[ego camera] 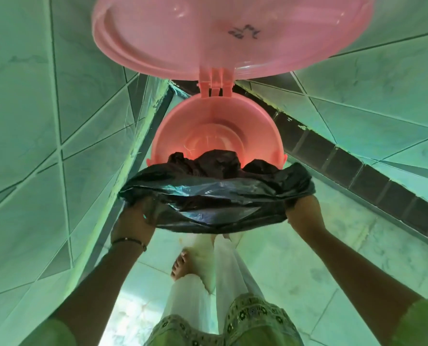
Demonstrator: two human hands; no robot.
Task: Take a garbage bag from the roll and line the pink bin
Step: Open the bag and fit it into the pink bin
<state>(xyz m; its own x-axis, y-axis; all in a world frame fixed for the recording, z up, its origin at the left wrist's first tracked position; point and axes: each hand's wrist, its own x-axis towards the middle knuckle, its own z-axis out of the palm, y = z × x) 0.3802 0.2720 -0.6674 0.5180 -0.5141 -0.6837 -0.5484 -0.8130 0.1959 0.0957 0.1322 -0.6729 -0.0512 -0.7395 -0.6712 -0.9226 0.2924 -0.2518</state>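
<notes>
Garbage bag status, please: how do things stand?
Left hand and right hand grip garbage bag. Bag half over pink bin rim. Lid open, nothing blocking.

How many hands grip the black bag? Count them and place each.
2. The left hand grips the black bag at its left edge, the right hand at its right edge, at the pink bin.

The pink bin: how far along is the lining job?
Done: the black bag is off the roll and opened, and the lid is up. In hand: left hand and right hand stretch its mouth over the pink bin's near rim. Left: covering the bare far rim.
</notes>
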